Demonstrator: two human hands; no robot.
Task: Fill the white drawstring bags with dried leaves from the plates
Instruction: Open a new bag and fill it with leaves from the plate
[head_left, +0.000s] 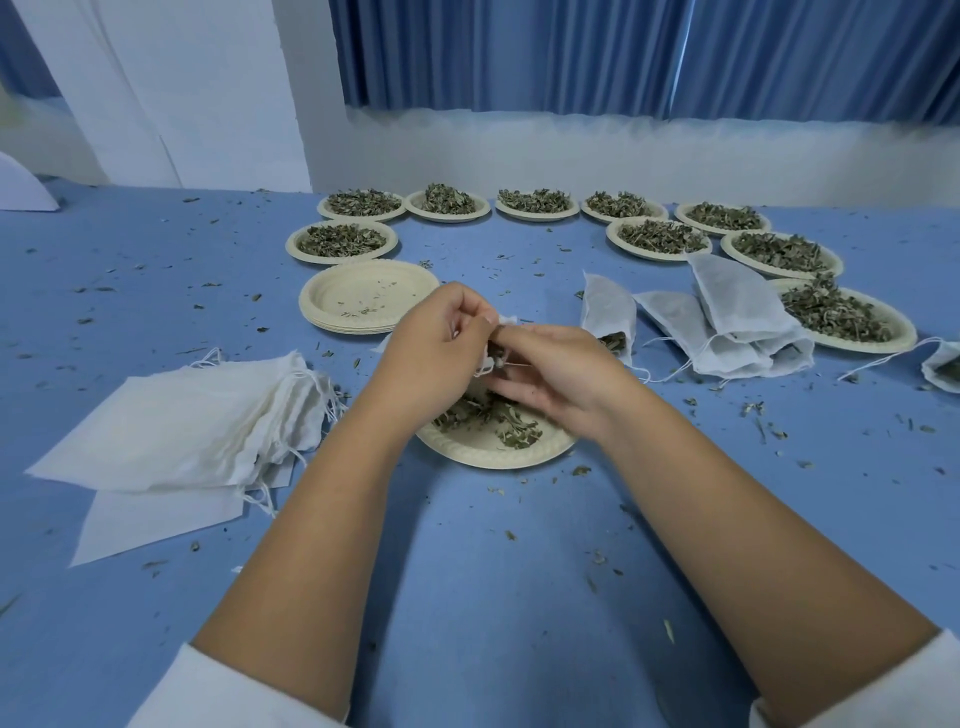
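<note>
The left hand (434, 332) is pinching the edge of a white drawstring bag (508, 318) with curled fingers, and the right hand (550, 374) is pinching its mouth from the other side — both are hovering just above a plate (493, 456) that is holding dried leaves (488, 415) on the blue table (493, 571). A pile of flat empty bags (182, 426) is lying at the left, a stack of empty plates (363, 301) is sitting behind the hands, and filled bags (727, 322) are lying at the right — near more plates of leaves (660, 236).
</note>
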